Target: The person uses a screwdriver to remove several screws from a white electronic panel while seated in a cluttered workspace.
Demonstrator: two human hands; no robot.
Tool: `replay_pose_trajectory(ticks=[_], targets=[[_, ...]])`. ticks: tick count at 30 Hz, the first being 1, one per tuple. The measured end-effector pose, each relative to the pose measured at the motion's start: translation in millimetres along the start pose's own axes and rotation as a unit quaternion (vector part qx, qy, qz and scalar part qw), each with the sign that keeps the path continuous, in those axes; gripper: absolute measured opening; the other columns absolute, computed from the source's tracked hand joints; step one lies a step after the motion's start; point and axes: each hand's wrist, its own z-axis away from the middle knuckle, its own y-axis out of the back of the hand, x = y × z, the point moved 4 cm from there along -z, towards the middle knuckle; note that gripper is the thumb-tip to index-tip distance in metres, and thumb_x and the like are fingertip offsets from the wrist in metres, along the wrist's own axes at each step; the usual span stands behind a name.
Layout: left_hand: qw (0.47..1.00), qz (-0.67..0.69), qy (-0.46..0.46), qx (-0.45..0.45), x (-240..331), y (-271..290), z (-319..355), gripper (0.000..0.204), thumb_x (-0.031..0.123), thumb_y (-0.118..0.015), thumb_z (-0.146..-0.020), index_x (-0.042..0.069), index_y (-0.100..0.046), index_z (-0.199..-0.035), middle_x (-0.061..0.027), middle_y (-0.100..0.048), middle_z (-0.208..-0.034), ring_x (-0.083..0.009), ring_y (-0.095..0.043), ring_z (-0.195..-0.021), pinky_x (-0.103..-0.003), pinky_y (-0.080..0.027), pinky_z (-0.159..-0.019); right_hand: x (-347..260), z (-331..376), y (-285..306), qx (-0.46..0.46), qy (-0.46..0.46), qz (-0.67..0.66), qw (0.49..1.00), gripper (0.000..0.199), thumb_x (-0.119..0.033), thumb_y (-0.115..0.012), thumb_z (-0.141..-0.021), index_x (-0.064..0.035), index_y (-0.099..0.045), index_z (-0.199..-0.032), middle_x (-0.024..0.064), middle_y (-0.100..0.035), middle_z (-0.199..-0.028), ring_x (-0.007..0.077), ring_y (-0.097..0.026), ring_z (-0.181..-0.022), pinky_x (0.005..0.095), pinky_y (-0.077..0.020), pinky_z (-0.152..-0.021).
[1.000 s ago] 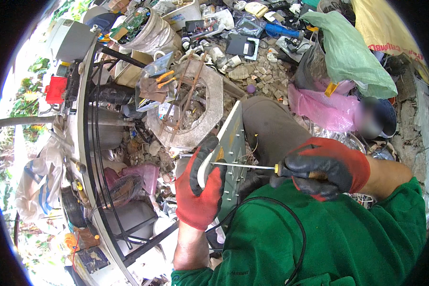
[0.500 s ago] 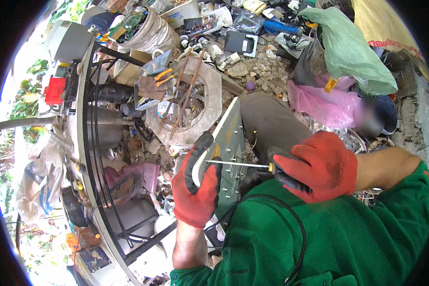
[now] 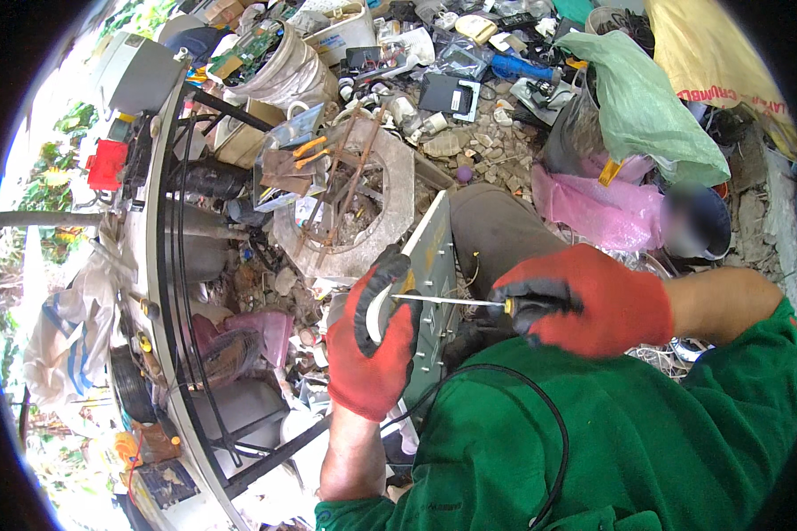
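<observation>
1. Location: the studded panel (image 3: 432, 243) stands on edge, steeply tilted, caught in your left hand (image 3: 372, 367). It runs right of those fingers, studded face toward your right hand (image 3: 589, 301). Your brown trouser leg (image 3: 496, 221) is just past it.
2. Handling: reads as a thin, stiff plate, probably moderate weight, manageable one-handed. I'd expect it to swing if pushed far from your hold. Smooth face could slip; the glove coating should help. Material unconfirmed.
3. Where to hold: the edge, at the white curved piece (image 3: 377, 319) between your left thumb and index. Studs look like poor grip points, and may snag or bend.
4. Left fingers: thumb and index bowed in a C, pinching the panel edge, not spread flat. Fingers behind the panel are hidden; can't tell how they sit.
5. Right fingers: curled closed around the handle of the screwdriver (image 3: 456, 301). Yellow collar (image 3: 508, 306) peeks out ahead of your grip; most of the handle is covered.
6. Shaft: slim, looks rigid, runs left from your right fingers to the panel edge, tip right by your left thumb. Can't tell if it's touching. A slip there could jab the glove, so mind the thumb.
</observation>
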Motion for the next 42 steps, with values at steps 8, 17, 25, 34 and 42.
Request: replay_pose_trajectory(ticks=[8,17,25,34,42], targets=[[0.996,-0.04,-0.078,0.019,5,2,0,0.037,0.007,-0.063,-0.092,-0.002,-0.06,-0.127,-0.014,-0.069,-0.119,-0.0198,-0.063,-0.111,-0.032,-0.046,-0.1,-16,6,-9,0.145,0.207,0.286,0.924,0.035,-0.015,-0.069,-0.078,-0.0116,-0.07,-0.114,0.0142,-0.066,-0.086,0.0269,-0.066,-0.072,0.0377,-0.0499,-0.052],[1.0,0.004,-0.005,0.016,4,4,-3,0.028,0.008,-0.061,-0.096,-0.002,-0.061,-0.123,-0.0081,-0.068,-0.106,-0.0108,-0.062,-0.091,-0.026,-0.05,-0.083,18,19,1,-0.111,-0.103,-0.302,0.941,0.033,-0.028,-0.058,-0.099,-0.0031,-0.066,-0.119,0.0071,-0.068,-0.089,0.0126,-0.063,-0.065,0.0286,-0.0492,-0.054],[0.999,-0.02,-0.048,0.006,9,-2,-7,0.03,0.008,-0.062,-0.095,-0.001,-0.061,-0.124,-0.0067,-0.068,-0.107,-0.0094,-0.06,-0.087,-0.025,-0.05,-0.079,2,27,-6,0.119,0.026,0.044,0.992,0.043,-0.015,-0.072,-0.078,-0.0032,-0.066,-0.118,0.0152,-0.061,-0.09,0.0287,-0.064,-0.068,0.0388,-0.0496,-0.058],[1.0,0.012,-0.026,-0.001,6,-2,-5,0.03,0.009,-0.062,-0.095,-0.002,-0.06,-0.123,-0.0083,-0.067,-0.11,-0.0117,-0.062,-0.094,-0.027,-0.049,-0.088,6,14,-5,0.005,-0.188,-0.396,0.899,0.037,-0.014,-0.066,-0.085,-0.0027,-0.065,-0.12,0.0092,-0.064,-0.089,0.0161,-0.061,-0.065,0.0299,-0.0474,-0.053],[0.999,-0.008,-0.04,0.02,7,-5,-8,0.033,0.006,-0.065,-0.092,-0.003,-0.061,-0.123,-0.0123,-0.067,-0.117,-0.0178,-0.06,-0.111,-0.032,-0.045,-0.1,-8,14,-8,0.14,0.174,0.246,0.943,0.038,-0.017,-0.067,-0.081,-0.0101,-0.068,-0.118,0.0073,-0.063,-0.087,0.0217,-0.061,-0.063,0.0373,-0.048,-0.051]])
